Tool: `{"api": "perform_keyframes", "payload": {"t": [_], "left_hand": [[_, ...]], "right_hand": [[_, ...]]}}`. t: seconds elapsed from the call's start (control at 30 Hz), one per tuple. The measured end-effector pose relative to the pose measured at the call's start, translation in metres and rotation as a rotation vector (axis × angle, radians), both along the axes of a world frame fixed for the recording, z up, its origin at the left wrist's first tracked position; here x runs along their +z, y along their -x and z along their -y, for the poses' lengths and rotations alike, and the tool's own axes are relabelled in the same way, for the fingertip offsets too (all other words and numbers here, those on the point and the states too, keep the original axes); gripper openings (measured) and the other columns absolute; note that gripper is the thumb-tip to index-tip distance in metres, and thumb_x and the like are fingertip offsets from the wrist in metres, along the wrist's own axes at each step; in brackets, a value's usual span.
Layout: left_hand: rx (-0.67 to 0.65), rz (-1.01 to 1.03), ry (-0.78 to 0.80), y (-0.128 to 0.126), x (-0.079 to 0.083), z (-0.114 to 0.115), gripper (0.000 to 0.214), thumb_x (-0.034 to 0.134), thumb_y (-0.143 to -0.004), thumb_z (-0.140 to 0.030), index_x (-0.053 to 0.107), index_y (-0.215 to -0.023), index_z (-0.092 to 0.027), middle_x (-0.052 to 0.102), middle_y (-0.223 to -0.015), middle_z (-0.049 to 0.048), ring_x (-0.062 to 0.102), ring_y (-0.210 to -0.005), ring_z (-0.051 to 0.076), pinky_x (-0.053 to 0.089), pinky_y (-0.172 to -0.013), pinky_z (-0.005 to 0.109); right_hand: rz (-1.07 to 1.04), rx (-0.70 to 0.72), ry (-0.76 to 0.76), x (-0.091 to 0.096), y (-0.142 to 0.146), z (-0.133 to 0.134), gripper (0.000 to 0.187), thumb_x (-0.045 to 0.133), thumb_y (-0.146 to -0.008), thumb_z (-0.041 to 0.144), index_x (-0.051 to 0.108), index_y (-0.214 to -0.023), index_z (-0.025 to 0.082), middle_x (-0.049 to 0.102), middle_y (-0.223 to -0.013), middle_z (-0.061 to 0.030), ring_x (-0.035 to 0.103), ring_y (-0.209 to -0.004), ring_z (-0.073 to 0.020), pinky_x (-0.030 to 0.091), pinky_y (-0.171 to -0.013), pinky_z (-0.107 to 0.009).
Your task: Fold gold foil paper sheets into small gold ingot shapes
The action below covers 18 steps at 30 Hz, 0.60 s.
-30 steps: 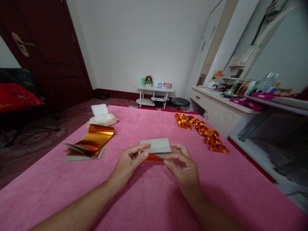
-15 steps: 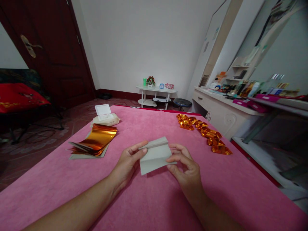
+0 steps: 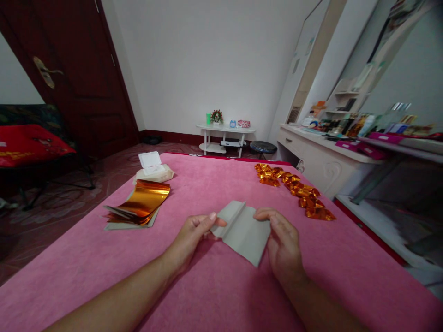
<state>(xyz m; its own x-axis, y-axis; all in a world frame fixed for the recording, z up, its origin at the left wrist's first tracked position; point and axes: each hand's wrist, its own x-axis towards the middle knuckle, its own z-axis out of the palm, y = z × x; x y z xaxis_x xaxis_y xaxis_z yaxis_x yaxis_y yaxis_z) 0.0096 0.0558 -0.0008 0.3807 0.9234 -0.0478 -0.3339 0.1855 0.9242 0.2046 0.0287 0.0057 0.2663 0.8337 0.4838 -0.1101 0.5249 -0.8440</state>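
A creased sheet of paper (image 3: 245, 233), pale grey on the side facing me, is held between both hands just above the pink cloth. My left hand (image 3: 199, 233) pinches its left edge between thumb and fingers. On the opposite edge, my right hand (image 3: 284, 240) grips the sheet, its thumb mostly hidden. A raised fold runs across the paper near my left fingers. To the left lies a stack of shiny gold foil paper (image 3: 147, 200) with grey backing, its top sheets curling up. Several folded gold foil pieces (image 3: 297, 186) sit in a line at the right.
A pack of wipes (image 3: 155, 173) with its white lid raised stands behind the foil stack. The pink cloth (image 3: 194, 286) covers the table. Beyond it are a small white stand (image 3: 224, 129), a round stool (image 3: 263, 147) and a cluttered dresser (image 3: 318, 147).
The paper has turned clockwise, so its fold now slants steeply beside my left fingers. My right hand has shifted right and changed its grip along the edge.
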Motion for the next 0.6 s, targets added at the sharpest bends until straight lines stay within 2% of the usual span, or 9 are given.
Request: {"api": "perform_keyframes", "payload": {"t": [0.03,0.07,0.17,0.23,0.3,0.37,0.43,0.6], "left_hand": [[0.000,-0.014,-0.004,-0.001,0.000,0.001,0.037,0.057,-0.083,-0.043,0.068,-0.093,-0.008,0.069,-0.084,0.0122,0.062,-0.072,0.016,0.047,-0.066,0.024],[0.018,-0.008,-0.008,-0.002,0.001,0.001,0.037,0.057,-0.083,-0.042,0.067,-0.098,-0.010,0.068,-0.092,0.0133,0.063,-0.078,0.017,0.047,-0.068,0.025],[0.066,0.053,-0.007,-0.004,0.006,0.001,0.040,0.057,-0.083,-0.041,0.060,-0.113,-0.015,0.061,-0.115,0.0150,0.060,-0.100,0.021,0.047,-0.080,0.029],[-0.055,0.065,0.024,-0.005,0.011,0.004,0.043,0.057,-0.083,-0.040,0.056,-0.118,-0.016,0.059,-0.119,0.0160,0.059,-0.102,0.023,0.046,-0.084,0.034],[-0.261,0.063,0.064,-0.007,0.016,0.010,0.045,0.058,-0.083,-0.041,0.054,-0.120,-0.015,0.060,-0.115,0.0161,0.060,-0.097,0.023,0.045,-0.083,0.034],[-0.442,0.046,0.094,-0.011,0.019,0.018,0.048,0.059,-0.082,-0.044,0.056,-0.119,-0.014,0.063,-0.105,0.0141,0.061,-0.090,0.020,0.045,-0.080,0.031],[-0.536,0.015,0.105,-0.016,0.022,0.026,0.046,0.061,-0.080,-0.044,0.059,-0.113,-0.012,0.063,-0.097,0.0113,0.060,-0.085,0.017,0.044,-0.077,0.027],[-0.524,-0.022,0.125,-0.023,0.024,0.035,0.034,0.066,-0.077,-0.034,0.063,-0.103,-0.014,0.059,-0.087,0.0045,0.055,-0.074,0.010,0.041,-0.069,0.021]], "right_hand": [[-0.045,0.024,0.038,0.004,-0.005,-0.003,0.024,0.047,-0.086,0.027,0.062,-0.070,0.019,0.058,-0.077,-0.0034,0.052,-0.080,-0.0174,0.038,-0.077,-0.029],[-0.064,0.110,0.086,0.009,-0.011,-0.005,0.027,0.048,-0.085,0.029,0.059,-0.063,0.018,0.055,-0.070,-0.0027,0.051,-0.073,-0.0165,0.038,-0.072,-0.029],[-0.089,0.487,0.241,0.024,-0.025,-0.011,0.031,0.049,-0.082,0.035,0.053,-0.056,0.019,0.048,-0.060,-0.0011,0.045,-0.058,-0.0147,0.036,-0.059,-0.029],[-0.051,0.695,0.294,0.030,-0.029,-0.011,0.032,0.049,-0.082,0.036,0.052,-0.056,0.018,0.048,-0.057,-0.0009,0.043,-0.054,-0.0136,0.034,-0.055,-0.028],[0.018,0.834,0.285,0.033,-0.028,-0.010,0.034,0.049,-0.083,0.037,0.053,-0.055,0.017,0.050,-0.056,-0.0015,0.043,-0.053,-0.0135,0.034,-0.056,-0.028],[0.087,0.914,0.267,0.034,-0.024,-0.008,0.038,0.047,-0.085,0.038,0.054,-0.055,0.016,0.051,-0.056,-0.0021,0.045,-0.054,-0.0134,0.035,-0.058,-0.029],[0.130,0.962,0.269,0.034,-0.020,-0.005,0.040,0.046,-0.087,0.038,0.055,-0.055,0.016,0.052,-0.056,-0.0022,0.047,-0.056,-0.0134,0.037,-0.061,-0.029],[0.133,0.979,0.288,0.032,-0.015,-0.001,0.040,0.046,-0.088,0.038,0.054,-0.056,0.015,0.051,-0.058,-0.0015,0.049,-0.060,-0.0138,0.038,-0.064,-0.029]]}}
